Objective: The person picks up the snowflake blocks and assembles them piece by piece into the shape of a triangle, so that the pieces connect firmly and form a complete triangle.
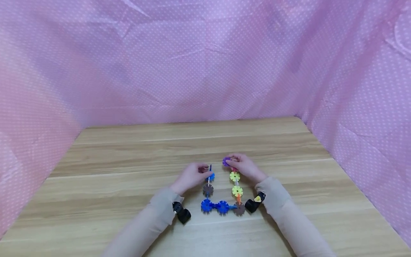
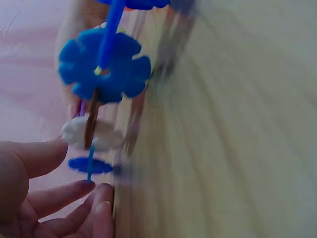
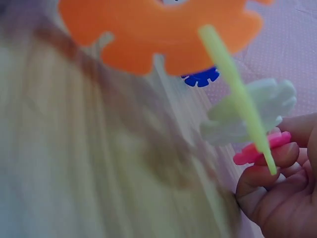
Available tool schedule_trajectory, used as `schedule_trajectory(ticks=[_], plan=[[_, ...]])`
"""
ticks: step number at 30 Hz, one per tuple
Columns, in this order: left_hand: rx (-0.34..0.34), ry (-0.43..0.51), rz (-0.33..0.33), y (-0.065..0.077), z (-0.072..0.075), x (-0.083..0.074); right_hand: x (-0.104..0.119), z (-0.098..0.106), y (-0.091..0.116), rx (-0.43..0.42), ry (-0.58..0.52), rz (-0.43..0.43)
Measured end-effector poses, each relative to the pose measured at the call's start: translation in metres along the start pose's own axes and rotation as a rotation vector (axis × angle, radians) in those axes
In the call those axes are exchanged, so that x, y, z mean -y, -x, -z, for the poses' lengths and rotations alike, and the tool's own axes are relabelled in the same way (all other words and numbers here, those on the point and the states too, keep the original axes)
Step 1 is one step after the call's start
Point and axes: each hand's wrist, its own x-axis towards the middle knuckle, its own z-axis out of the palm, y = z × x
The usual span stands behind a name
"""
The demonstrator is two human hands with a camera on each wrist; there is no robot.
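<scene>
A chain of interlocking snowflake discs forms a U on the table, its gap at the far end. Blue discs (image 1: 223,207) lie along the near side, and yellow discs (image 1: 237,191) run up the right. My left hand (image 1: 192,175) is at the far left end, thumb and fingers about a light blue disc (image 1: 211,176); a dark blue disc stands edge-on beyond it. At the other end my right hand (image 1: 245,167) pinches a purple disc (image 1: 226,162). In the right wrist view, a pink disc (image 3: 247,154) is right at the fingers, with a white disc (image 3: 270,106) beside it.
The wooden table (image 1: 128,150) extends around the chain on all sides. Pink dotted cloth (image 1: 205,64) hangs behind the table and along both sides. Each wrist wears a small black camera, the right camera (image 1: 255,202) close to a brown disc (image 1: 239,209).
</scene>
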Motion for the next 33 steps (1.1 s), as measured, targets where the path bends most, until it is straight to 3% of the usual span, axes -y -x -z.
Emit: schedule_trajectory(ticks=[7, 21, 29, 33], plan=[[0.018, 0.023, -0.045, -0.005, -0.002, -0.007, 0.005, -0.015, -0.006, -0.007, 0.004, 0.024], [-0.018, 0.135, -0.079, -0.003, -0.006, -0.001, 0.009, -0.025, -0.007, -0.040, 0.005, 0.025], [-0.021, 0.086, -0.201, -0.003, -0.007, 0.002, 0.006, -0.026, -0.007, -0.036, 0.019, 0.026], [-0.022, 0.058, -0.220, -0.004, -0.007, 0.002, 0.005, -0.028, -0.008, -0.063, 0.009, 0.028]])
